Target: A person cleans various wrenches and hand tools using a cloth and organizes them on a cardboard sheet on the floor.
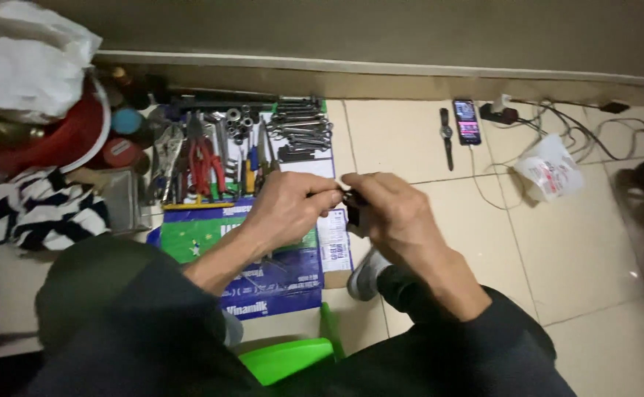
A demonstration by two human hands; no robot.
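My left hand point(289, 206) and my right hand point(395, 213) meet in the middle of the view, both closed on a small black part point(353, 208) held between their fingertips. The part is mostly hidden by my fingers, so its shape is unclear. Both hands hover above a flattened blue and green cardboard sheet point(204, 239) lying on the tiled floor. On the far end of that sheet lie hand tools: red-handled pliers point(205, 163), locking pliers point(167, 151), screwdrivers point(252, 163) and a row of wrenches point(301, 129).
A phone point(467, 121) and a wristwatch point(447, 137) lie on the tiles by the wall, beside a power strip with cables point(557, 121) and a crumpled plastic bag point(550, 170). A red bucket point(64, 140) and striped cloth point(38, 209) sit left. A green stool point(285, 359) is below me.
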